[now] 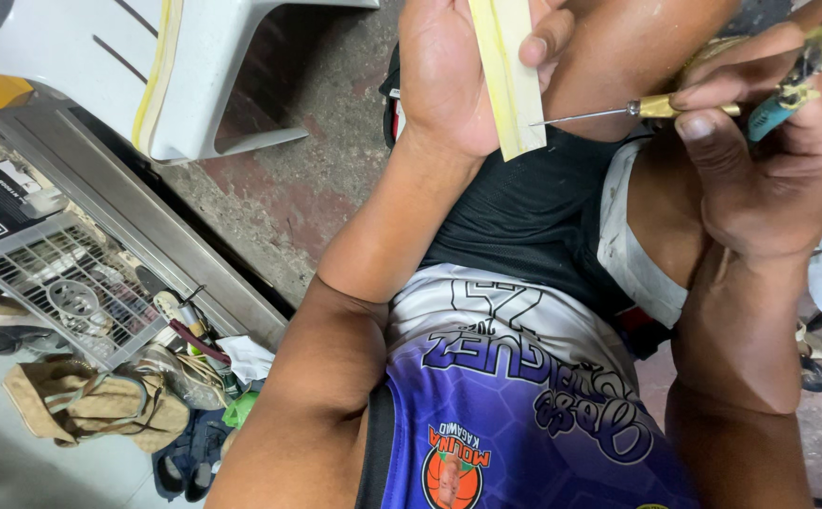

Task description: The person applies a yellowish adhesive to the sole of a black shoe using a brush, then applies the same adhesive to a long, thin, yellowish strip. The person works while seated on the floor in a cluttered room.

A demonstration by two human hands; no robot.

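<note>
Pale yellow strip (510,80) lay upright across the left hand (453,71), pinched between thumb and fingers above the person's knee. 1 awl (618,111) pointed its thin metal tip at the strip's lower edge; the right hand (769,141) gripped its yellow handle with fingers closed. Nearby stood a white plastic chair (194,75), a wire basket (57,283) and a tan bag (100,405), none blocking the hands.
</note>
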